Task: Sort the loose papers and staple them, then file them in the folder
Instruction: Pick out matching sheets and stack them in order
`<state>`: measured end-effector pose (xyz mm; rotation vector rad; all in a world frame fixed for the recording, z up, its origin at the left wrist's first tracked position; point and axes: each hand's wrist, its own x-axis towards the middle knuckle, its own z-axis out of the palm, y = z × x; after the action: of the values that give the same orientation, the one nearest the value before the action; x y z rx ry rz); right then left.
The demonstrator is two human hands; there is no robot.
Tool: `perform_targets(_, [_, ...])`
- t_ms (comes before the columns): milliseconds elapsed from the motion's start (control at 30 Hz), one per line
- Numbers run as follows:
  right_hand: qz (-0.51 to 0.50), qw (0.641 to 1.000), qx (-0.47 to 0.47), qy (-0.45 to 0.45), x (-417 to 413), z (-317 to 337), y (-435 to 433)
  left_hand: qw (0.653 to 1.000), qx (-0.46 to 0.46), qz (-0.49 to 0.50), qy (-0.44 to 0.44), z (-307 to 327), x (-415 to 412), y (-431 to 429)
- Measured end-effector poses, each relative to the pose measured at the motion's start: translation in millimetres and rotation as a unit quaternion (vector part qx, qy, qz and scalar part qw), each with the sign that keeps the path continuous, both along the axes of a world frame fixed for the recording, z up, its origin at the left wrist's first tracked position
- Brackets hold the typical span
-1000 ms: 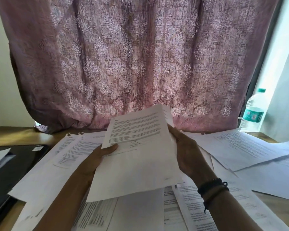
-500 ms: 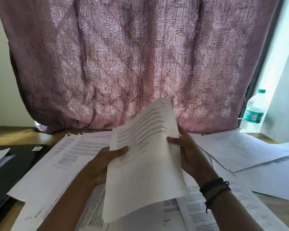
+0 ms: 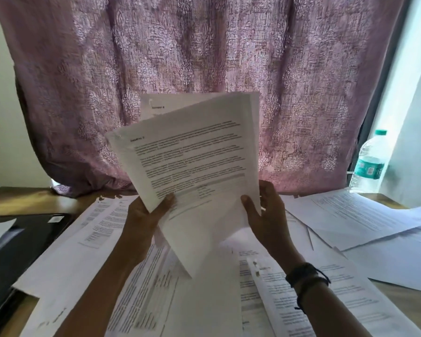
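Both hands lift a sheaf of papers [image 3: 195, 166] above the counter [image 3: 22, 198]. The left hand [image 3: 144, 215] has its grip pinched on the lower left edge. The right hand [image 3: 267, 215] clasps the right edge, thumb in front. Loose papers [image 3: 350, 215] cover the counter. A plastic bottle [image 3: 370, 161] stands at 2 o'clock, and I cannot tell how full it is.

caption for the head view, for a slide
Left hand and right hand hold fanned pages above loose papers on a desk.

Printed sheaf [image 3: 195, 161] raised, tilted — loose papers [image 3: 350, 215] scattered beneath.
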<state>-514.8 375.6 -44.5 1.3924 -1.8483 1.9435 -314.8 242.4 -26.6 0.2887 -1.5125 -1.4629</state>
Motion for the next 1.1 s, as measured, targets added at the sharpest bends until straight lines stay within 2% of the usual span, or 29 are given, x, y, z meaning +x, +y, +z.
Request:
perform_targets(100, [-0.009,1.000,0.017,-0.005,1,-5,-1,0.998,-0.021,0.050,-0.025,-6,-5,4])
perform_targets(400, [-0.032,0.999,0.038,-0.008,14,6,-1,0.993,-0.046,0.103,0.023,-2,-9,12])
perform_targets(500, [-0.002,0.999,0.037,-0.032,17,-7,7,0.996,-0.032,0.082,-0.006,-6,-13,11])
perform_targets(667, [0.013,0.991,0.129,-0.045,14,-30,12,0.994,-0.053,0.069,-0.067,-20,-17,11])
perform_targets(767, [-0.019,0.994,0.111,-0.006,10,-24,13,0.987,-0.095,0.104,-0.071,-16,-19,14])
perform_targets(900, [-0.006,0.994,0.107,-0.018,11,-19,16,0.986,-0.102,0.114,-0.068,-16,-22,17])
perform_targets(1000, [0.004,0.988,0.152,-0.009,10,-24,20,0.985,-0.099,0.107,-0.090,-21,-22,17])
perform_targets(1100, [-0.006,0.991,0.134,-0.002,3,-20,21,0.990,-0.057,0.085,-0.096,-20,-21,15])
